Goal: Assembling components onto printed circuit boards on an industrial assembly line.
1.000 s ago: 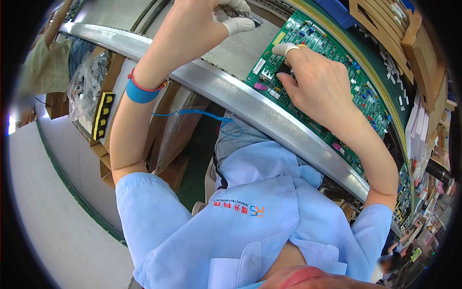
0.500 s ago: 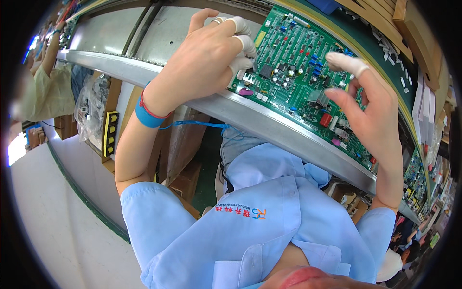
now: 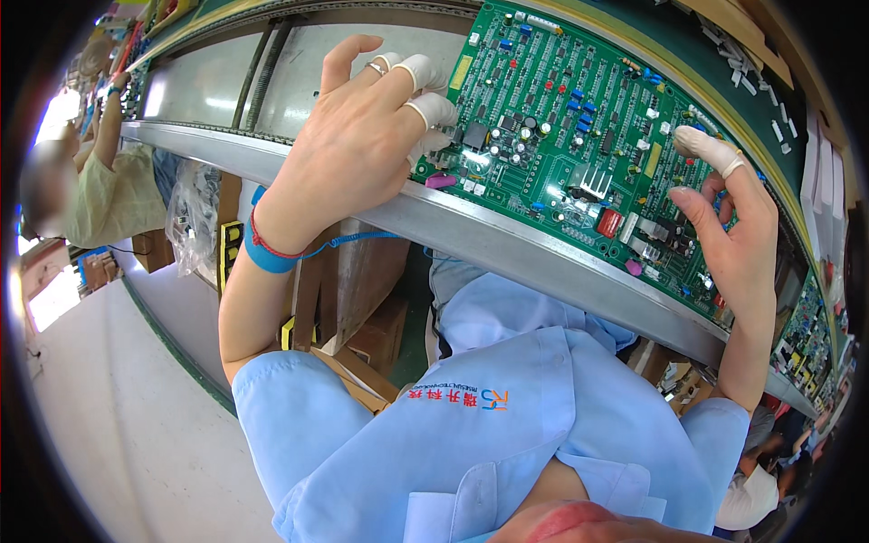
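A large green circuit board (image 3: 534, 167), crowded with small parts, lies on a metal rail conveyor in front of me. My left hand (image 3: 358, 149) is at its left edge, back of the hand up. White finger cots cover several fingers, which curl inward at the board's edge, while the little finger sticks out. The left fingertips are partly hidden, so what they grip does not show. My right hand (image 3: 738, 213) hovers over the board's right end, thumb and cot-covered index finger apart with nothing visible between them. A purple part (image 3: 441, 181) sits beside my left fingers.
The silver front rail (image 3: 534, 253) runs between me and the board. A blue wrist strap (image 3: 272, 258) with a coiled cord is on my left wrist. Loose white parts (image 3: 744, 81) lie beyond the board. Another person (image 3: 100, 195) works at far left; a second board (image 3: 806, 335) is at right.
My left hand has shifted a little left with the board's left edge. My right hand has moved right and away from the metal heat sink. The view has shifted slightly.
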`<state>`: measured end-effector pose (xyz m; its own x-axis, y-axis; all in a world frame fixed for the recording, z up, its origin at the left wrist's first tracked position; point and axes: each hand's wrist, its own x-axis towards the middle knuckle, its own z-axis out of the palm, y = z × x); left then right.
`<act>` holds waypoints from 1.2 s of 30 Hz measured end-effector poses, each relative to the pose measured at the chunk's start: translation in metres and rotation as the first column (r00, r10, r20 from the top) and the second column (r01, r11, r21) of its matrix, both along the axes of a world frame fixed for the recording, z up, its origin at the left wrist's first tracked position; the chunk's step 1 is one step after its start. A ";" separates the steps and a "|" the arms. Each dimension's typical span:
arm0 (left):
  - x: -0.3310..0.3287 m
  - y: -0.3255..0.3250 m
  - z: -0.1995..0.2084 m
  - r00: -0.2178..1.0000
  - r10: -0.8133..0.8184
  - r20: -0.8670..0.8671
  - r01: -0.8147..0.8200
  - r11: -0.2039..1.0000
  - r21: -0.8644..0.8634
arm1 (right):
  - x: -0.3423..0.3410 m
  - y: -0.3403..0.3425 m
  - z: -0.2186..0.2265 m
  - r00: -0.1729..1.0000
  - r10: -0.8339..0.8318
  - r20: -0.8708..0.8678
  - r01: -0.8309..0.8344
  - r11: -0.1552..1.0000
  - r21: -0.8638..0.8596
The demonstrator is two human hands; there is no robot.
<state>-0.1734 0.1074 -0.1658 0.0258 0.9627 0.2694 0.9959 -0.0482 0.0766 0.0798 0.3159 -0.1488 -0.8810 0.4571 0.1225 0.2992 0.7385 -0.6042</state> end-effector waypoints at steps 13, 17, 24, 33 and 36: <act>-0.022 0.026 0.033 0.999 0.027 -0.044 -0.024 0.998 0.057 | 0.014 0.032 0.019 0.986 -0.159 -0.052 0.160 0.987 0.015; -0.032 0.053 0.021 0.989 0.142 0.031 -0.145 0.931 0.335 | 0.024 0.068 0.025 0.962 -0.158 -0.224 0.195 0.968 0.157; -0.042 0.051 -0.010 0.928 0.231 0.293 -0.337 0.856 0.392 | 0.051 0.212 0.059 0.808 -0.359 -0.467 0.558 0.722 0.410; -0.048 0.059 -0.014 0.925 0.221 0.311 -0.331 0.869 0.368 | 0.002 0.302 0.093 0.602 -0.559 0.571 0.445 0.828 0.342; -0.048 0.059 -0.017 0.922 0.235 0.308 -0.341 0.869 0.359 | -0.034 0.264 0.104 0.558 -0.562 0.611 0.417 0.826 0.378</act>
<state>-0.2210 0.1664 -0.1832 -0.3537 0.7251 0.5908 0.9207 0.1585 0.3567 0.0454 0.5799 -0.0448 -0.3886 0.8778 -0.2800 0.9085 0.4157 0.0421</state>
